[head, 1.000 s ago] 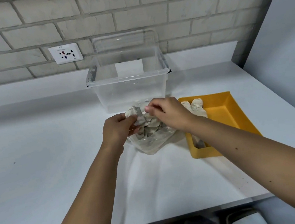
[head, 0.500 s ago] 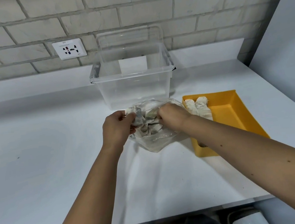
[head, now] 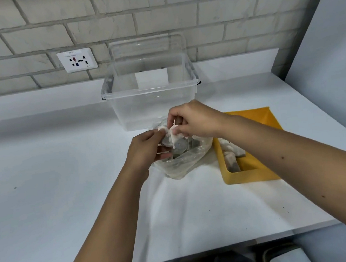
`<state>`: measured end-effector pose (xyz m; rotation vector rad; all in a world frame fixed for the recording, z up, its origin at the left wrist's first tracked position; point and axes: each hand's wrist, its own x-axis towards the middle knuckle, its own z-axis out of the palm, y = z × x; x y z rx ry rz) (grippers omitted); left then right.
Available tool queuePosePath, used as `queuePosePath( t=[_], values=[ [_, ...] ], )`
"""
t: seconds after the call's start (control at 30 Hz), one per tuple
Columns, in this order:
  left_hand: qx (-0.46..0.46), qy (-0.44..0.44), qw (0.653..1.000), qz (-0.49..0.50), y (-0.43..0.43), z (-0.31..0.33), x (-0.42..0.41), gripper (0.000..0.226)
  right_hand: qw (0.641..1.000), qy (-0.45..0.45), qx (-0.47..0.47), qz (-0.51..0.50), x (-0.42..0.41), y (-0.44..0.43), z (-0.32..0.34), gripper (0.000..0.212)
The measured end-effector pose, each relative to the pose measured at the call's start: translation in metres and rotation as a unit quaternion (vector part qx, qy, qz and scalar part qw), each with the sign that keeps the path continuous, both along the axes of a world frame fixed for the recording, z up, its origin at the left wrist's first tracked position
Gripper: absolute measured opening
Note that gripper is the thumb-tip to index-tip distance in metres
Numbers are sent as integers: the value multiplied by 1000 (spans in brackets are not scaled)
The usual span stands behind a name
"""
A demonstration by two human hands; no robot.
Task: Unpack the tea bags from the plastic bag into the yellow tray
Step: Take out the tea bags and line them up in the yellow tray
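One tea bag is pinched by the right hand, the plastic bag by the left hand, with the yellow tray at four o'clock.

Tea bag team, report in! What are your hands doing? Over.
Left hand grips plastic bag at its mouth. Right hand pinches a tea bag there. Yellow tray alongside holds a few. Nothing between them.

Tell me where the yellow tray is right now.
In the head view the yellow tray lies on the white counter right of centre, just right of the plastic bag and nearer than the clear bin.
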<state>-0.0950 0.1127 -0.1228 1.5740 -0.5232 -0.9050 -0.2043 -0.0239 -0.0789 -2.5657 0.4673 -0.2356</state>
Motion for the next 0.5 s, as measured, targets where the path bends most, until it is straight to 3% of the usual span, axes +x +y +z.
queuePosePath(
  t=[0.07, 0.2, 0.3, 0.37, 0.5],
  values=[
    [-9, 21, 1000, -21, 3, -1, 1, 26, 999, -29, 35, -24, 3, 0, -6, 14],
    [-11, -30, 999, -11, 6, -5, -1, 20, 987, -61, 135, -61, 7, 3, -15, 27],
    [-11, -58, 998, 30, 4, -9, 2, 15, 972, -93, 184, -111, 10, 1, -27, 17],
    [1, -96, 994, 56, 3, -12, 8, 15, 984, -33, 126, -123, 9, -6, -41, 7],
    [22, -151, 986, 61, 3, -16, 15, 16, 983, 157, -85, -49, 11, -13, -75, 19]
  ],
)
